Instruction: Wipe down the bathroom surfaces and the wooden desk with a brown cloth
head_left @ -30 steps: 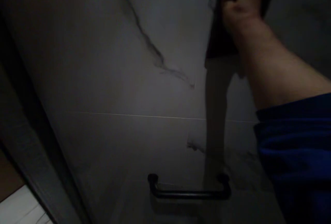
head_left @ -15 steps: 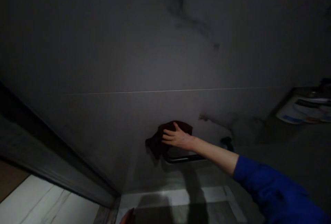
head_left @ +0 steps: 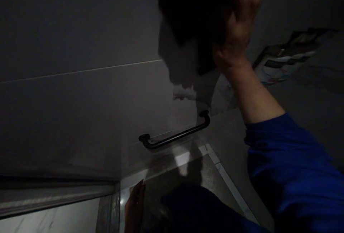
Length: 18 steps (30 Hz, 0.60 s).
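Note:
My right hand, at the end of a blue sleeve, is raised at the upper right with its fingers closed on a dark cloth. The cloth hangs close to the camera, dark and blurred, and covers part of the wall. Low at the bottom, left of centre, my left hand shows in dim light. Its fingers point up, and whether they hold anything is too dark to tell. A black grab bar is fixed to the wall between the two hands, touched by neither.
The grey tiled wall has a thin light seam. A shelf with packets is at the right. Pale edging borders the floor below, and a dark door frame runs along the lower left.
My right hand has lifted the cloth off the wall beside the bar, up and nearer the camera. The view has turned, the whole bar now shows, and more of my left hand is visible.

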Each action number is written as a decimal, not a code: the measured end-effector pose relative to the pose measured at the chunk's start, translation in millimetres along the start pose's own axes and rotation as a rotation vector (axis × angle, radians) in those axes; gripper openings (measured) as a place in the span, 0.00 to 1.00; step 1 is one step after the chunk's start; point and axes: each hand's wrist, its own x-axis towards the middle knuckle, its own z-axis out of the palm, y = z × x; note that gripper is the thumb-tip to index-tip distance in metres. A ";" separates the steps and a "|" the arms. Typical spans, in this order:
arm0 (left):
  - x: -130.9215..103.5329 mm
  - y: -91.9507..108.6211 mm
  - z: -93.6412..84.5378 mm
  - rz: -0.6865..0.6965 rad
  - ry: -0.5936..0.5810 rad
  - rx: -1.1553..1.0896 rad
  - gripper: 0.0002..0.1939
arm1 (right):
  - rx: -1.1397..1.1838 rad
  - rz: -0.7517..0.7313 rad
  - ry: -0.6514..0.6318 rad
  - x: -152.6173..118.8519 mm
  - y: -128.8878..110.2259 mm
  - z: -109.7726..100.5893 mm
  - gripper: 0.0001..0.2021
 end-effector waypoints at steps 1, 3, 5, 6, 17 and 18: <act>-0.2 -3.3 2.6 0.003 -0.008 0.006 0.32 | -0.004 -0.047 -0.015 -29.8 17.3 12.7 0.24; -1.1 -12.9 6.7 0.003 -0.038 0.015 0.32 | 0.083 -0.091 -0.111 -96.6 53.1 39.3 0.21; -2.9 -19.2 11.7 -0.036 -0.066 0.009 0.33 | 0.188 -0.123 -0.272 -163.2 80.9 64.3 0.23; -4.2 -18.9 15.2 -0.066 -0.080 0.000 0.34 | 0.252 -0.134 -0.370 -193.2 88.4 74.7 0.22; -29.5 33.3 77.6 0.043 -0.010 -0.036 0.31 | 0.482 -0.291 -0.841 -276.5 -77.4 82.4 0.20; -33.6 29.8 80.2 0.043 -0.006 -0.046 0.31 | 0.510 -0.365 -0.852 -275.7 -105.7 84.1 0.21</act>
